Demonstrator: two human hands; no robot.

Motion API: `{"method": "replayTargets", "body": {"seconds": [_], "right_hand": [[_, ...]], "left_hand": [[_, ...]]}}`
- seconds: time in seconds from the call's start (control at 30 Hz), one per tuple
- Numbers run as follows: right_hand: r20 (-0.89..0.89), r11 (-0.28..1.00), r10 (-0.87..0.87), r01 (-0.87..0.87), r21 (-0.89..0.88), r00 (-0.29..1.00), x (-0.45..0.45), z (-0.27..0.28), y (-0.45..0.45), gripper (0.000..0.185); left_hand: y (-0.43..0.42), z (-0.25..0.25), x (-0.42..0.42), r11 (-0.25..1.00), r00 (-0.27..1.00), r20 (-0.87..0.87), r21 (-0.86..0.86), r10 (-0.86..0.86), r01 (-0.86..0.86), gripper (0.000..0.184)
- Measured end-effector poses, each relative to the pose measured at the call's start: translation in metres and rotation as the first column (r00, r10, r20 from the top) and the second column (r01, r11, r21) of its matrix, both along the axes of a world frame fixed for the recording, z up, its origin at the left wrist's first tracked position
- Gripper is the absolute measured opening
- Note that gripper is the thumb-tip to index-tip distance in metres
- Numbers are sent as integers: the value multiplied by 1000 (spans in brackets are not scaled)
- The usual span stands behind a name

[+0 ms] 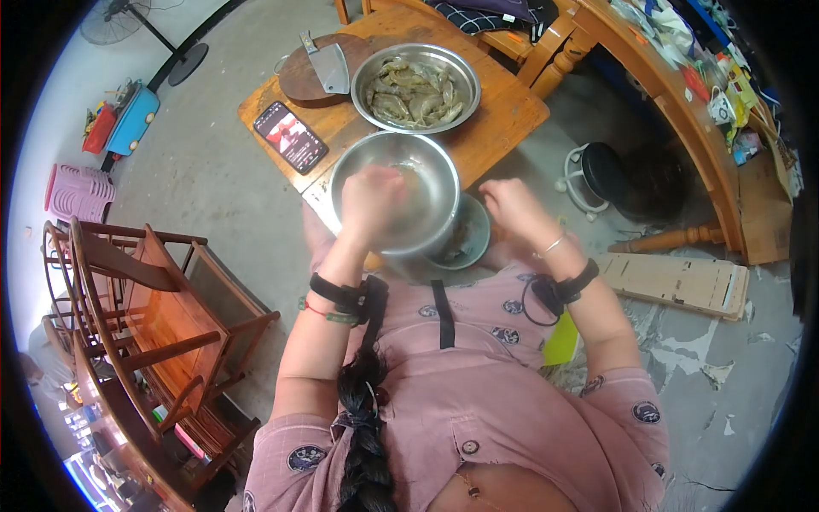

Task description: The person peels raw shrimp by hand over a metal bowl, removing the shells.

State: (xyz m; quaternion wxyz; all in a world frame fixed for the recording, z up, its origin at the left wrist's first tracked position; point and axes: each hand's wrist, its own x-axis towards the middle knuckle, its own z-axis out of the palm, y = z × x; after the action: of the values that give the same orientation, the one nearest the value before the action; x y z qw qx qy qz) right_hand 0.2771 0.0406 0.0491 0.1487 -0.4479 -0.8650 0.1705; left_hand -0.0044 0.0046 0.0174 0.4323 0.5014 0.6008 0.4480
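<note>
Reaching over the near metal bowl, the left hand blurs, so I cannot tell its grip. To its right I see the right hand, fingers curled near the greenish basin; whether it pinches anything, I cannot tell. Shrimp lie in the far bowl on the counter.

The left forearm rose steeply, leaning slightly right, from the lower left toward the upper centre of the frame. Its hand was blurred, the fingers bent and hard to make out. Right of centre, the right forearm slanted up and leftward to a loosely curled right hand, nearly level with the other and well apart.
</note>
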Motion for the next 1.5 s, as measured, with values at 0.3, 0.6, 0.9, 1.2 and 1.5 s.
{"method": "replayTargets", "body": {"seconds": [0.3, 0.6, 0.9, 1.2, 1.5], "right_hand": [[-284, 891, 412, -318, 324, 866, -71, 54, -3, 24], [-23, 880, 392, -368, 300, 920, -73, 47, 0, 25], [55, 833, 464, -457, 312, 884, -78, 60, -6, 23], [55, 827, 533, -534, 178, 844, -78, 66, -1, 13], [-8, 855, 514, -512, 78, 858, -78, 68, 3, 10]], "left_hand": [[-5, 3, 10, 924, 948, -195, 243, -252, 296, 18], [-10, 24, 9, 941, 928, -220, 91, -299, 325, 13], [-16, 58, 24, 986, 960, -236, -103, -150, 129, 22], [-16, 63, 23, 986, 935, -312, -69, -166, 152, 24], [-19, 62, 24, 979, 954, -231, 24, -193, 204, 22]]}}
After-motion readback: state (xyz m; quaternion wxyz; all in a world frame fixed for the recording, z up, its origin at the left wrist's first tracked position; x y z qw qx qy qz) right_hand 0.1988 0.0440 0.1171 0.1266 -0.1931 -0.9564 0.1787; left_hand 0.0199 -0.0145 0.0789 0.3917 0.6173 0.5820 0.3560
